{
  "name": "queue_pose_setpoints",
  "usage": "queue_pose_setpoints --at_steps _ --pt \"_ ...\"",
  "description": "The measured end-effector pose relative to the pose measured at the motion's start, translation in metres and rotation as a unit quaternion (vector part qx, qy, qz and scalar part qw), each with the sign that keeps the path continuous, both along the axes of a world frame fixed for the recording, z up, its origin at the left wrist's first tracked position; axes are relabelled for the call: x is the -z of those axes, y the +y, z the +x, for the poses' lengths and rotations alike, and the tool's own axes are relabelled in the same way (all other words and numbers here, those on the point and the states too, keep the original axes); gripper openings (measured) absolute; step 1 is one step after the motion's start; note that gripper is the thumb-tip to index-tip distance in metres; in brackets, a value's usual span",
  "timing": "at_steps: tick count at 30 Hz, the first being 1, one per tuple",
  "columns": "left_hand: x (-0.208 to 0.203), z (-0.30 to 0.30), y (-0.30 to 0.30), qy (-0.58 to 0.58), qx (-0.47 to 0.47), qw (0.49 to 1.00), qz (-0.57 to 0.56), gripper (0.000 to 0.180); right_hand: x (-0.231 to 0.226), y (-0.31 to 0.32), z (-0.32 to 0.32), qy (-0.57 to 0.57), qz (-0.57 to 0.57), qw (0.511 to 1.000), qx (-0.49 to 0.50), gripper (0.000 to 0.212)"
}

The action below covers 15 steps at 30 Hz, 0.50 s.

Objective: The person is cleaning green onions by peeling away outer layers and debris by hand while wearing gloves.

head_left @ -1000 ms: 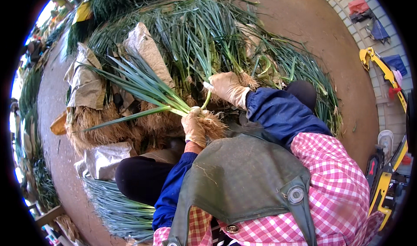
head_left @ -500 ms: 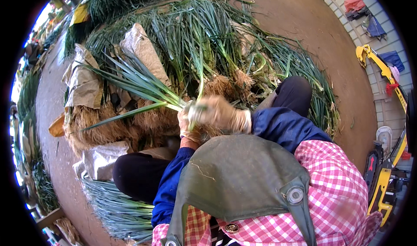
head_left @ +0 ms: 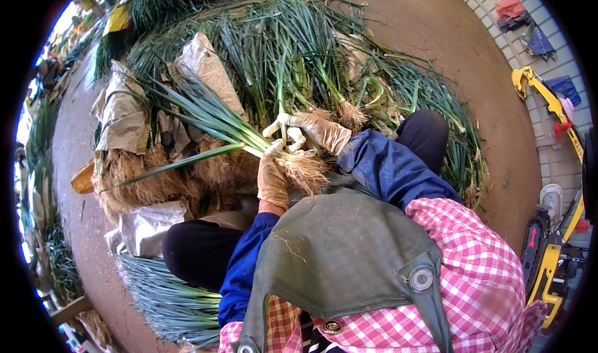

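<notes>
My gloved left hand (head_left: 272, 177) is closed round the lower stalks of a bunch of green onions (head_left: 215, 116). Their green leaves spread toward the upper left, and the pale tangled roots (head_left: 305, 171) hang out to the right of the fist. Just above, my gloved right hand (head_left: 319, 130) pinches a single green onion stalk (head_left: 282, 117), whose green part runs up in front of the pile. A large heap of green onions (head_left: 268, 47) lies just beyond both hands, several with roots toward me.
Brown paper sheets (head_left: 123, 119) wrap bundles at the left. Trimmed-looking green onions (head_left: 165, 297) lie beside my left knee (head_left: 196, 253). A brown floor (head_left: 430, 23) surrounds the heap. Yellow machinery (head_left: 551, 278) stands along the tiled wall at the right.
My right hand, blurred over the left fist before, has moved up and slightly away, and now pinches one stalk. The bunch's roots have come into view. My left hand keeps its hold.
</notes>
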<state>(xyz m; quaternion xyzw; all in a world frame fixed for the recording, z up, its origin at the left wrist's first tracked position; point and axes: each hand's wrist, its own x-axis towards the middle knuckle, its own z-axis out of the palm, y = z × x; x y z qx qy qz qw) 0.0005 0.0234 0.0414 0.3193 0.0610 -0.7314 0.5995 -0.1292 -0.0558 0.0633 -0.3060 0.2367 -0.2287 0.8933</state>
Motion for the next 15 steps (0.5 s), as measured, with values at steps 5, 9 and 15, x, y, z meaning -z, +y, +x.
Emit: queue_pose_setpoints --at_steps 5,9,15 --pt "0.033 0.012 0.004 -0.217 0.073 0.972 0.060 0.009 0.021 -0.008 0.013 0.256 -0.167 0.952 -0.004 0.038" --pt "0.035 0.010 0.004 -0.234 0.075 0.968 0.050 0.011 0.040 -0.005 0.019 0.360 -0.253 0.897 0.047 0.036" --pt "0.029 0.009 0.002 -0.130 0.047 0.990 0.029 0.012 0.025 0.012 0.019 0.514 -0.468 0.717 0.060 0.036"
